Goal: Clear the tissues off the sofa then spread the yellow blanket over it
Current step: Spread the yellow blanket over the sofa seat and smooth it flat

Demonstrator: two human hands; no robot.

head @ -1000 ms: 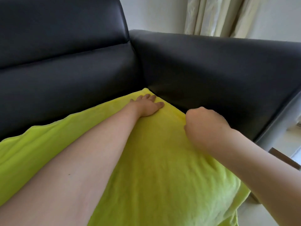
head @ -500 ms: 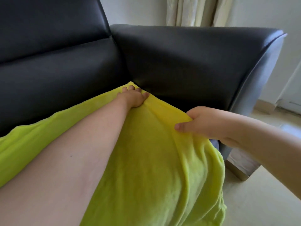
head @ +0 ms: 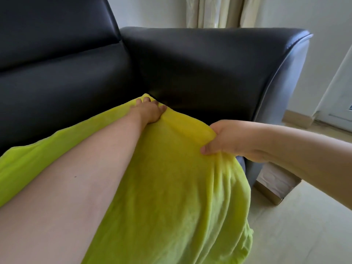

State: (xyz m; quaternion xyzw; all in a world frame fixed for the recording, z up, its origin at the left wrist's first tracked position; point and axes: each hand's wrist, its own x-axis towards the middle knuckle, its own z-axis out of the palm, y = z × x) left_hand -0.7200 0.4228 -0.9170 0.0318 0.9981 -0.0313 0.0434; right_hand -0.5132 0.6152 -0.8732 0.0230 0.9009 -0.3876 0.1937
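Note:
The yellow blanket (head: 171, 187) lies over the seat of the black leather sofa (head: 190, 69) and hangs down its front edge. My left hand (head: 150, 111) presses flat on the blanket's far corner, where backrest and armrest meet. My right hand (head: 226, 138) pinches the blanket's right edge beside the armrest, with the thumb on top and a fold raised between both hands. No tissues are in view.
The sofa's armrest (head: 276, 77) runs along the right side. A cardboard box (head: 276, 181) stands on the pale floor (head: 304, 235) beside the sofa's front corner. Cream curtains (head: 219, 10) hang behind the armrest.
My right hand went from a fist on the blanket to pinching its right edge and drew it toward the sofa's front. The left hand stays pressed on the far corner.

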